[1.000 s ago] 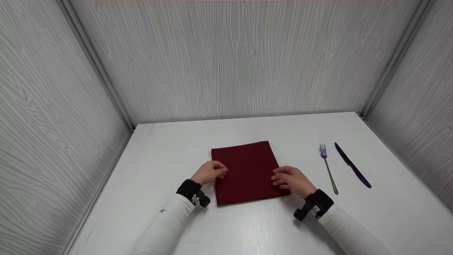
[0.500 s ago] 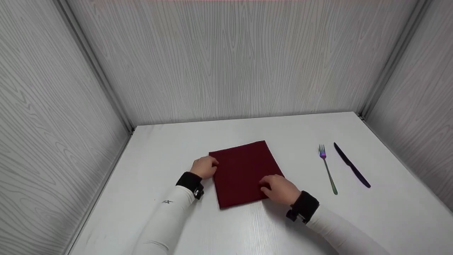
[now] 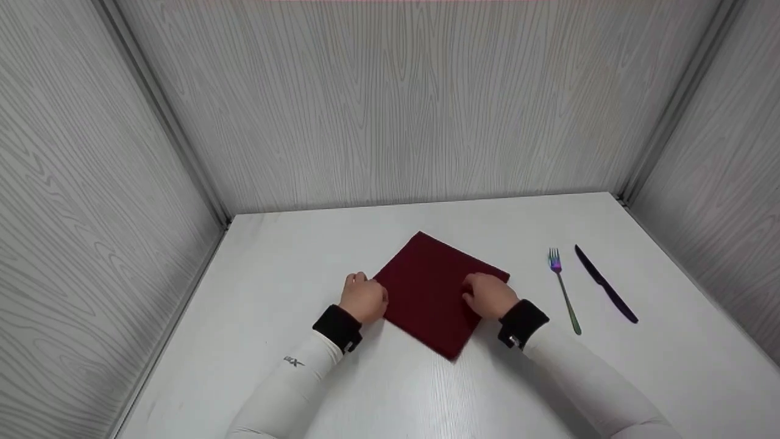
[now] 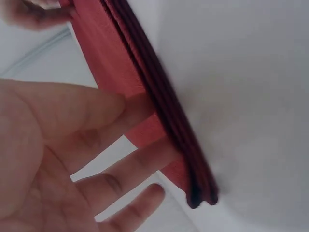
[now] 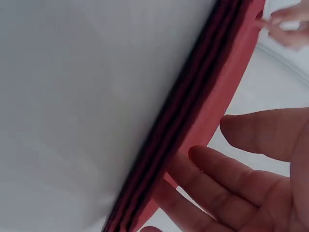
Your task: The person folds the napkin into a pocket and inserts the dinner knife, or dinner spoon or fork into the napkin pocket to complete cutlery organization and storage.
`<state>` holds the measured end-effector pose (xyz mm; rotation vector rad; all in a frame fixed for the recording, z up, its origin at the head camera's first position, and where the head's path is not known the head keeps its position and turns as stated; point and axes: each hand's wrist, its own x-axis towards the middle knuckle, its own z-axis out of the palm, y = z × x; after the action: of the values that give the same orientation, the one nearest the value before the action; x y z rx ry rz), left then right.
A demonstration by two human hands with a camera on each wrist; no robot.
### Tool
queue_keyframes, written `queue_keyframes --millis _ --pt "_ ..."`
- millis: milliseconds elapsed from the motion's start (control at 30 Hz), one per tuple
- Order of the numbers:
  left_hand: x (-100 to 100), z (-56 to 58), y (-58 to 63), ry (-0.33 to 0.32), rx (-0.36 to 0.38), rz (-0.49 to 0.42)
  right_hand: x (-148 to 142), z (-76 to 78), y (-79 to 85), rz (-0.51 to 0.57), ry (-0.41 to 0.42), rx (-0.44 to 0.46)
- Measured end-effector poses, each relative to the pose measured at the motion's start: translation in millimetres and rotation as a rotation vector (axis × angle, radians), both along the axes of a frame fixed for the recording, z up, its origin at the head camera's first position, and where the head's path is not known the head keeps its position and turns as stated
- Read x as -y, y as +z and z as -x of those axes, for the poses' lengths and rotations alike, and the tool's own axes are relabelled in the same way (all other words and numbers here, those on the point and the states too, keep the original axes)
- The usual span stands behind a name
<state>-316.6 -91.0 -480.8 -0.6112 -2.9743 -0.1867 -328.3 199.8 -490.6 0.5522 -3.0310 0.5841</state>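
Dark red folded cloth, head view: lies on the white counter near its middle, turned with one corner toward the person. The left hand is at its left corner; the right hand is over its right side. Well to the right, a fork and a dark knife lie side by side, apart. Each wrist bears a black band.

Left wrist view: left hand's fingers extended and spread, reaching the cloth at its layered edge; thumb close beside the index finger.

Right wrist view: right hand's fingers loosely extended against the cloth, thumb standing apart from them. Several fabric layers show along the near edge. The left hand appears, blurred, at the upper right, beside the cloth's far end.
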Motion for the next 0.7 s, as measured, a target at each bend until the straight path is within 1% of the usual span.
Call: queue_keyframes --millis 167,267,367,467,533,700 --pt "-19.4 -18.6 7.1 -0.073 0.119 0.016 6.7 24.0 9.2 -0.097 -0.061 0.054" --pt "-35.3 -32.0 7.4 -0.116 0.154 0.029 13.5 38.0 14.4 -0.148 -0.085 0.077" --pt "-55.5 -46.0 5.2 -0.144 0.164 0.042 21.2 49.2 18.7 -0.156 -0.089 0.106" --pt "-77.9 -57.8 2.5 -0.160 0.179 0.053 29.6 56.2 22.1 -0.145 -0.087 0.152" --pt "-91.7 -63.8 1.4 -0.162 0.186 0.050 36.4 59.0 23.7 -0.153 -0.074 0.171" --pt "-117.5 -70.7 4.9 -0.161 0.209 0.031 55.4 62.7 25.4 -0.186 -0.061 0.198"
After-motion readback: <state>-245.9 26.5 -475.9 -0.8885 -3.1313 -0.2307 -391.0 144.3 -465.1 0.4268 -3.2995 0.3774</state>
